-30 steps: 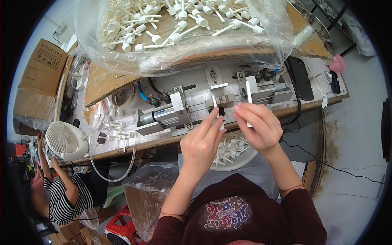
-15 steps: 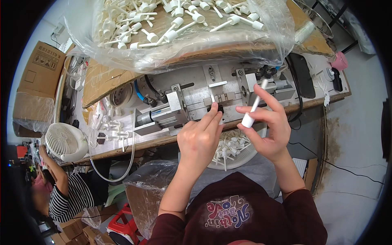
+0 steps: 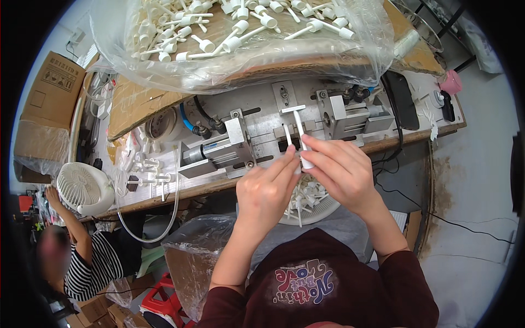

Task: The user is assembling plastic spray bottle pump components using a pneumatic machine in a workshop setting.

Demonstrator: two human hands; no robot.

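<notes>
My left hand [image 3: 264,188] pinches a white plastic scoop [image 3: 289,135] near its cup; the handle points away from me over the metal fixture [image 3: 309,128]. Close on its right, my right hand [image 3: 343,172] grips a second white scoop [image 3: 298,124], its cup partly under the fingers. That handle's far end reaches a small pale bar [image 3: 293,109] on the fixture. Whether either scoop rests in the fixture is hidden by my fingers. Metal cylinder units flank the fixture, one on the left [image 3: 221,148] and one on the right [image 3: 358,119].
Behind the fixture, a clear plastic bag [image 3: 246,68] on cardboard holds many white scoops. Below my hands, a white basket [image 3: 326,212] holds more. A white fan [image 3: 86,187] stands at the left table edge. At far left is a person in a striped shirt [image 3: 101,265].
My right hand has moved left and down with its scoop, from beside the fixture to right next to my left hand. Its scoop now points away over the fixture. My left hand has barely moved.
</notes>
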